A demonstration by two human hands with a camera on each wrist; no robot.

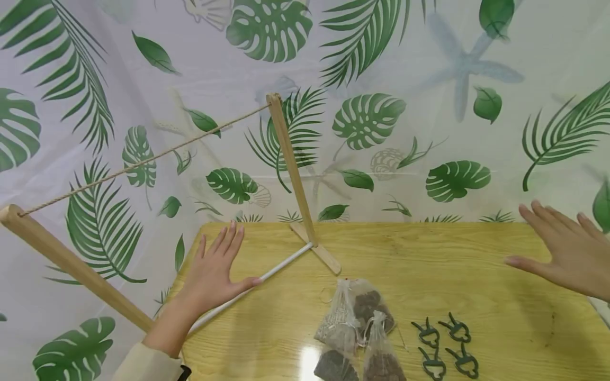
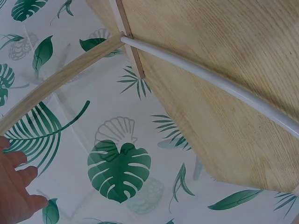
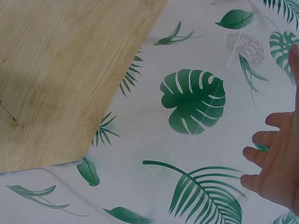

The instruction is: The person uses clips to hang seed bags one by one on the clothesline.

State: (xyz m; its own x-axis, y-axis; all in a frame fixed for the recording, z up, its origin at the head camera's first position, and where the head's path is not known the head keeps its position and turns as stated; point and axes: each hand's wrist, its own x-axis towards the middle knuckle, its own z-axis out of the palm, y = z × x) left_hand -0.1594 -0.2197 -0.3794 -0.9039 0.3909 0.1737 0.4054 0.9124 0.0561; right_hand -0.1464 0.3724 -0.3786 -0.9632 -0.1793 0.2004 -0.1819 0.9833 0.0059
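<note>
My left hand (image 1: 214, 278) is raised with fingers spread, overlapping the white rod (image 1: 286, 263) of a wooden stand in the head view. My right hand (image 1: 567, 251) is held up at the table's right side, its fingers extended and nothing in them. The stand has two wooden posts (image 1: 293, 164) with a twine cord (image 1: 143, 161) strung between their tops. Several sheer drawstring bags (image 1: 340, 317) with dark or pale contents lie near the front middle. To their right, dark green clips (image 1: 459, 329) are set out in two rows.
The wooden table (image 1: 429, 264) meets a leaf-printed sheet (image 1: 371, 196) hung behind it and at the left. The stand's wooden foot (image 1: 326, 259) rests near the back edge. The nearer post (image 1: 81, 270) leans across the left side of the head view.
</note>
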